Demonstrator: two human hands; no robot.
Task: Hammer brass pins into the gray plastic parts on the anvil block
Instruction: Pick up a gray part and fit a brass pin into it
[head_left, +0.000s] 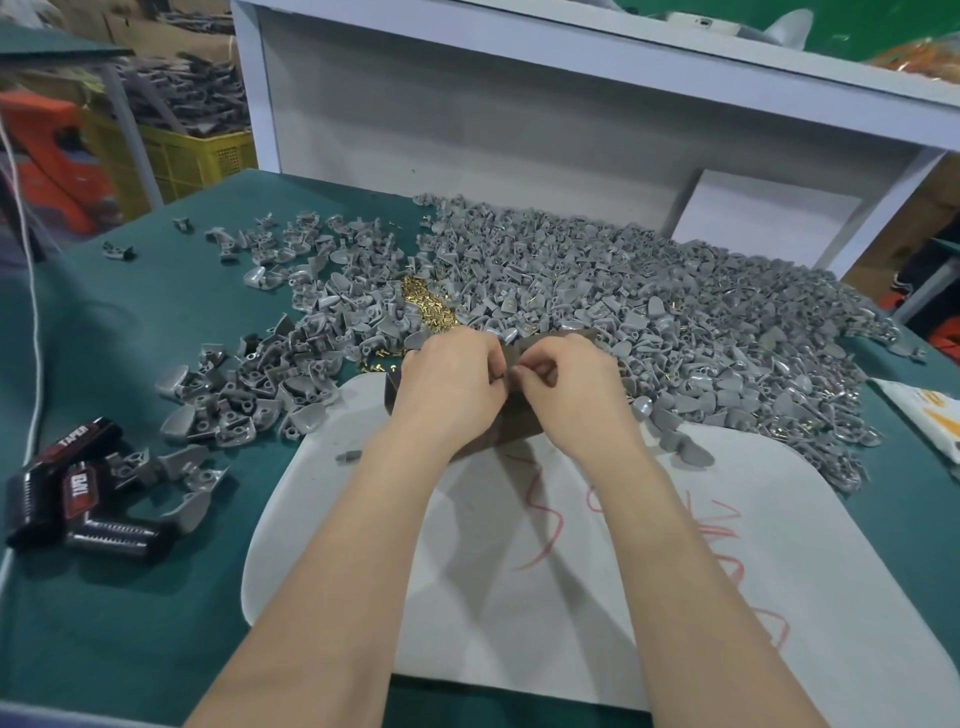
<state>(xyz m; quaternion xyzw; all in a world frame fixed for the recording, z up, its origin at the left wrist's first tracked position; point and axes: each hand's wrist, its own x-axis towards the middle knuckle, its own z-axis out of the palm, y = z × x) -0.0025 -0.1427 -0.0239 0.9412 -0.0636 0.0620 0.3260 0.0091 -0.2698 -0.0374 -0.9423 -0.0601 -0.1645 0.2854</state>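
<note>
Head view, one work station, items as follows.

1. Left hand (451, 375): fingers curled tight, knuckles up, fingertips turned in toward the other hand. Rests over the near-left part of the anvil block. Whatever the fingers hold is hidden; cannot tell.
2. Right hand (567, 385): fingers curled, thumb and forefinger drawn together at the tip and touching the left hand's fingertips. Contents of the pinch too small to tell.
3. Anvil block (520, 423): brown, directly beneath both hands and mostly covered by them; one corner shows left of the left hand, one face between the wrists.
4. Brass pins (427, 307): loose heap just beyond the left hand, with a few strays at that hand's left edge.
5. Gray plastic parts (649, 291): large pile beyond and to the right of the right hand, reaching right up to it; a thinner scatter lies left of the left hand.
6. White board (597, 587): under the forearms and the block, marked with red scribbles.
7. Surface (130, 613): green covering, carrying all of the above.
8. Black packs (78, 501): lettered "TAPER", well left of the left forearm, among a few gray parts.
9. White packet (930, 418): orange print, far right of the right hand.
10. White shelf unit (519, 114): beyond the pile.
11. Yellow crate (176, 156): off the surface, far left, filled with gray pieces.
</note>
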